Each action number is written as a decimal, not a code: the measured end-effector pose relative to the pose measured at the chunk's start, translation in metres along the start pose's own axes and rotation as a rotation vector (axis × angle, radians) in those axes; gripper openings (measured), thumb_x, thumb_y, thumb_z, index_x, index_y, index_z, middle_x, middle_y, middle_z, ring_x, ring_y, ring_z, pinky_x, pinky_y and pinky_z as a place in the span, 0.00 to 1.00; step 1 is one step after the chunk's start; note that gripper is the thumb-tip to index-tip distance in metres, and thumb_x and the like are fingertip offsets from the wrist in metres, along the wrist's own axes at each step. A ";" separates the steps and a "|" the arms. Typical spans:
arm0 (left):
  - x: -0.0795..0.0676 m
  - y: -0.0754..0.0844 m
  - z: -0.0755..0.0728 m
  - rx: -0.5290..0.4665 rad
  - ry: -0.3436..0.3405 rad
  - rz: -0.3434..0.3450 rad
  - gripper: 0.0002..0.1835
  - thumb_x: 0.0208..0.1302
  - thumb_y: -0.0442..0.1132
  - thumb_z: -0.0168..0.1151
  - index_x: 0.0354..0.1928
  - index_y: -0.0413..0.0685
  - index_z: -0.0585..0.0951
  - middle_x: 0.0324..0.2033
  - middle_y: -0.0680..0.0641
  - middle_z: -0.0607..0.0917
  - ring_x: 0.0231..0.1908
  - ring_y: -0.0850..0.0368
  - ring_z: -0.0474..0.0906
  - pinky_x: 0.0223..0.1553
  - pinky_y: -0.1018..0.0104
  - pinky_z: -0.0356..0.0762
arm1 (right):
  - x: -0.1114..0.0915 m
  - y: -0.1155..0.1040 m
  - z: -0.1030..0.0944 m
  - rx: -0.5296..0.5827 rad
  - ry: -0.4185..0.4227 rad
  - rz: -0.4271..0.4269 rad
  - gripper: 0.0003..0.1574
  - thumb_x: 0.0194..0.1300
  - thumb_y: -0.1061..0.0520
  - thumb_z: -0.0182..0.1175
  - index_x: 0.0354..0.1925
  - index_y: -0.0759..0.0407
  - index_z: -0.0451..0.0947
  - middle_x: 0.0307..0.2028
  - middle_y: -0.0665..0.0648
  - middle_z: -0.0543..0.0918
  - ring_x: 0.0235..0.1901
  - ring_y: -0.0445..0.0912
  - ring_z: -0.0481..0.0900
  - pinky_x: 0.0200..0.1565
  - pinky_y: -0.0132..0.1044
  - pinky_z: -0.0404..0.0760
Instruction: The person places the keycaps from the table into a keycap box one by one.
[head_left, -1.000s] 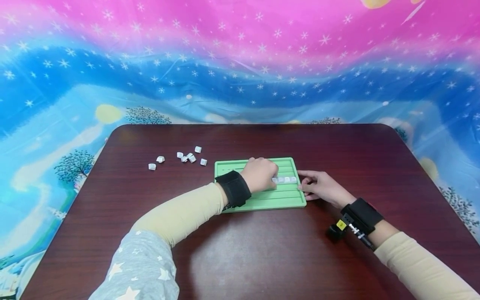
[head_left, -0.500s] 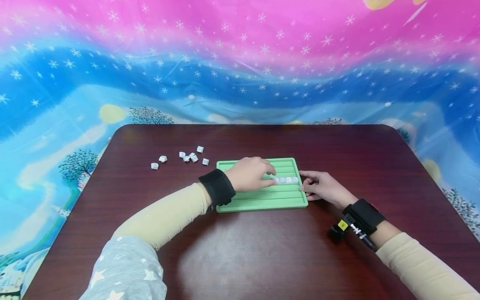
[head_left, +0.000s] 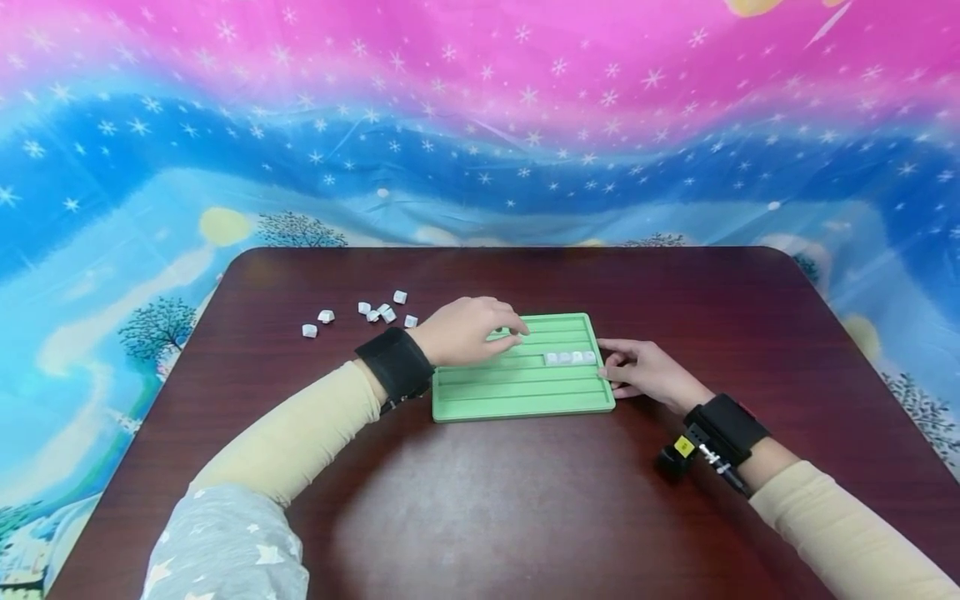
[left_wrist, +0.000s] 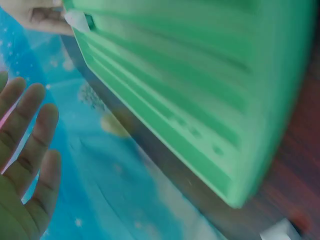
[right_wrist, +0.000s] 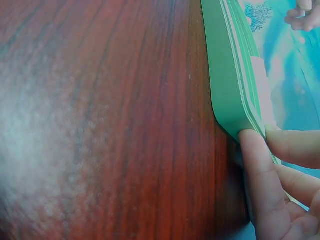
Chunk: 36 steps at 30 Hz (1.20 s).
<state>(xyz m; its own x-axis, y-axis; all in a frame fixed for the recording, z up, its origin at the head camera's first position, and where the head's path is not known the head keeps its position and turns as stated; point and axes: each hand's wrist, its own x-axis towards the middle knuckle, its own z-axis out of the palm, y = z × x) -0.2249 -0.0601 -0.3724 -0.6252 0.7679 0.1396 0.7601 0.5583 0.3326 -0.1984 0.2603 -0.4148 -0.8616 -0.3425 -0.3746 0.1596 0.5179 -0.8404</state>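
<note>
A green grooved tray lies on the table. In its middle groove, against the right end, sits a short row of small white keycaps. My left hand hovers over the tray's upper left part, fingers apart and holding nothing; in the left wrist view its spread fingers show beside the tray. At the tray's right end, my right hand holds the edge with thumb and fingertips. The right wrist view shows a digit of that hand against the tray's corner wall.
Several loose white keycaps lie on the dark brown table, left of the tray. Two more keycaps are farther left. A patterned cloth hangs behind the table.
My left hand has drawn back from the keycap row, moving left and up, and its fingers have spread. The row shows fully now. My right hand stays at the tray's edge.
</note>
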 end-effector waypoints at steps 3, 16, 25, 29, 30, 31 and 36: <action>-0.010 -0.010 -0.004 -0.003 0.037 -0.004 0.13 0.73 0.39 0.64 0.55 0.48 0.87 0.49 0.50 0.88 0.54 0.53 0.81 0.58 0.56 0.76 | 0.000 0.000 0.000 0.002 -0.003 0.002 0.43 0.74 0.65 0.59 0.79 0.68 0.52 0.43 0.65 0.75 0.38 0.47 0.83 0.41 0.38 0.86; -0.052 -0.051 -0.019 0.040 0.106 -0.072 0.14 0.71 0.33 0.62 0.55 0.45 0.87 0.46 0.47 0.88 0.43 0.52 0.81 0.46 0.56 0.78 | -0.001 -0.001 -0.003 0.005 -0.023 -0.003 0.43 0.75 0.64 0.59 0.79 0.69 0.51 0.43 0.63 0.76 0.39 0.48 0.83 0.41 0.38 0.85; -0.074 -0.072 -0.023 0.103 0.036 -0.133 0.15 0.66 0.30 0.63 0.52 0.45 0.88 0.45 0.48 0.87 0.44 0.51 0.81 0.47 0.55 0.79 | -0.001 0.001 -0.002 0.006 -0.019 -0.009 0.43 0.75 0.65 0.59 0.79 0.70 0.51 0.42 0.64 0.76 0.39 0.48 0.83 0.40 0.38 0.86; -0.080 -0.081 -0.023 0.119 -0.002 -0.148 0.13 0.64 0.28 0.64 0.48 0.44 0.89 0.43 0.47 0.87 0.40 0.51 0.80 0.44 0.57 0.78 | 0.000 0.002 -0.003 0.014 -0.020 -0.012 0.43 0.75 0.64 0.59 0.78 0.69 0.52 0.42 0.64 0.76 0.38 0.48 0.84 0.41 0.38 0.86; -0.081 -0.083 -0.023 0.122 -0.009 -0.144 0.13 0.64 0.28 0.64 0.47 0.44 0.90 0.43 0.47 0.87 0.40 0.51 0.80 0.43 0.57 0.79 | -0.001 0.002 -0.003 0.013 -0.024 -0.018 0.43 0.75 0.64 0.59 0.78 0.70 0.51 0.42 0.64 0.76 0.38 0.48 0.84 0.40 0.38 0.86; -0.081 -0.085 -0.023 0.126 -0.015 -0.139 0.12 0.63 0.27 0.64 0.46 0.43 0.90 0.42 0.47 0.87 0.39 0.51 0.81 0.42 0.57 0.79 | -0.001 0.002 -0.003 0.017 -0.022 -0.015 0.43 0.75 0.64 0.60 0.78 0.70 0.51 0.42 0.64 0.76 0.38 0.48 0.84 0.40 0.38 0.86; -0.081 -0.091 -0.020 0.131 -0.025 -0.116 0.14 0.61 0.23 0.63 0.44 0.42 0.90 0.43 0.47 0.85 0.37 0.53 0.82 0.41 0.59 0.80 | -0.001 0.001 -0.002 0.022 -0.023 -0.020 0.43 0.74 0.65 0.60 0.78 0.70 0.51 0.41 0.64 0.76 0.38 0.48 0.83 0.40 0.39 0.86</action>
<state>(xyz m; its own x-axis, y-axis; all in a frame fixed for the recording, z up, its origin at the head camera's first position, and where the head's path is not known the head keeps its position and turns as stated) -0.2471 -0.1802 -0.3950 -0.7068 0.7025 0.0834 0.7006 0.6786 0.2206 -0.1985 0.2632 -0.4144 -0.8535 -0.3708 -0.3660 0.1529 0.4932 -0.8564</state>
